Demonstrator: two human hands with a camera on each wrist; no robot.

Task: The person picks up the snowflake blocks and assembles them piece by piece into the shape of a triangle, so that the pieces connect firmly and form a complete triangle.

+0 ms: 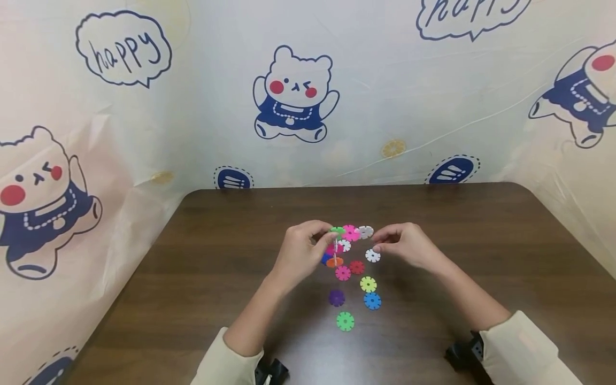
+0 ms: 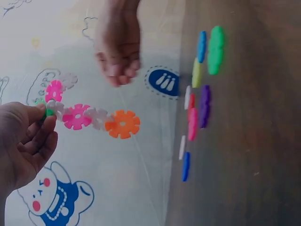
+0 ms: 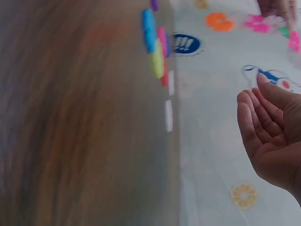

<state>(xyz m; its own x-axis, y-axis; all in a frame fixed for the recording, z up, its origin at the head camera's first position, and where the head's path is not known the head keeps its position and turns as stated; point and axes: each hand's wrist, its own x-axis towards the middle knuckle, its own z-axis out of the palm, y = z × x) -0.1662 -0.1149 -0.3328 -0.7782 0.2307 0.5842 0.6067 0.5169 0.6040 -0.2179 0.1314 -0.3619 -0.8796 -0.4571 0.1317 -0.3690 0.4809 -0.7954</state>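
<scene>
Cream sleeves (image 1: pixel 522 345) come nearest, with the forearms reaching out over the table (image 1: pixel 192 278). Raised above it, a chain (image 2: pixel 77 117) of notched discs bends at a green disc (image 1: pixel 339 232), which the left grip (image 1: pixel 300 248) pinches between thumb and finger; one branch ends in a white disc (image 1: pixel 367 231), the other in an orange disc (image 2: pixel 123 124). Empty, with thumb and fingers apart and loosely bent, the right grip (image 1: pixel 409 243) is near that white end. Loose discs (image 1: pixel 372 301) lie on the table below. For a clean join, I judge it best to hold the disc being worked rather than the far bend, bring the added piece by its rim, set notch facing notch, cross the two flats and push straight; a sideways push could twist the dangling joints loose.
</scene>
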